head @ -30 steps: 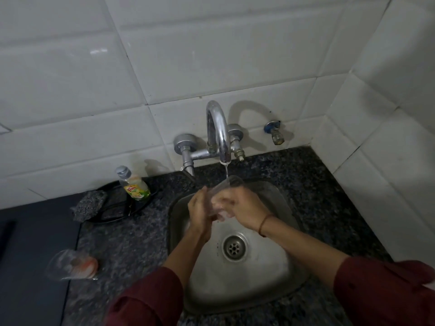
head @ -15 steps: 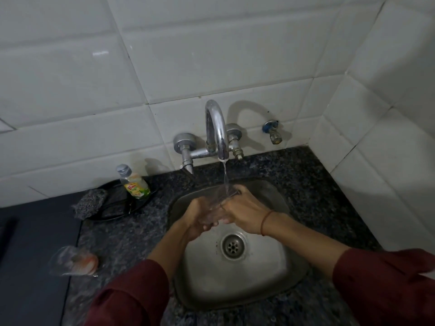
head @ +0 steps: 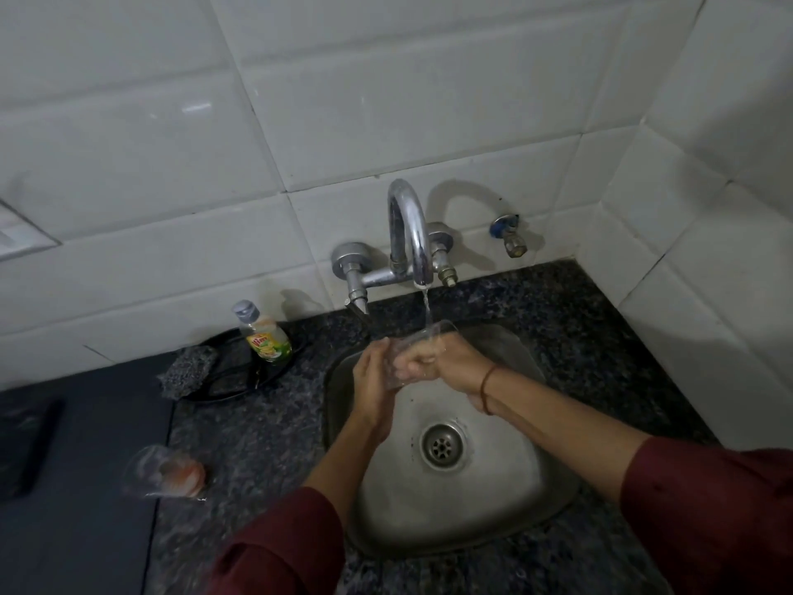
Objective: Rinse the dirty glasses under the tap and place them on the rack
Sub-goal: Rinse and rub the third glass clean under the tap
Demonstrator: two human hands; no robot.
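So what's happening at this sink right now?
A person rinses a clear glass under the running tap, above the sink. The left hand grips its side; the right hand curls its fingers round the mouth end, where the water lands. A second glass, with orange residue, lies on the counter to the left, untouched. No rack is in view.

Head cam, close, down onto sink point(head: 493, 513).

Clear glass point(head: 430, 337); white tiles point(head: 386, 100); speckled black counter point(head: 257, 444).
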